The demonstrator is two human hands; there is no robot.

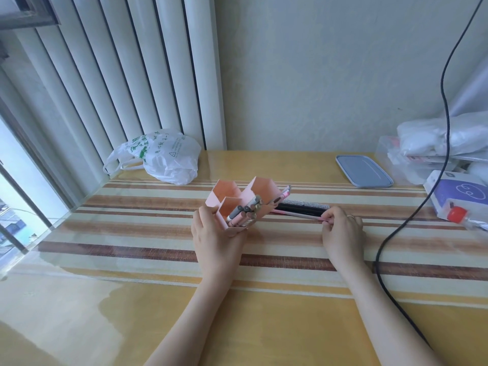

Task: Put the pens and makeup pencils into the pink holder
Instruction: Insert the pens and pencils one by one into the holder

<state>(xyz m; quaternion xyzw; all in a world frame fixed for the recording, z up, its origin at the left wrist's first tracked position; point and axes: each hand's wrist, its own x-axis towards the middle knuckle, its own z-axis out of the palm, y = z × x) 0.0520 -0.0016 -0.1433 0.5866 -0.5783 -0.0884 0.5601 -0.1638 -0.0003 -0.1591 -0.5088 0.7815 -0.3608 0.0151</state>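
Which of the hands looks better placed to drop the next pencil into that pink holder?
The right hand, most likely. Its fingertips already pinch the end of a pink pencil in the bundle lying on the table. The left hand is busy gripping the pink holder, tilted toward the bundle.

the left hand (pixel 215 233) covers the pink holder's (pixel 237 196) near base. the right hand's fingers (pixel 333 216) hide the pencils' (pixel 301 210) ends. print on the plastic bag (pixel 163 157) is too small to read.
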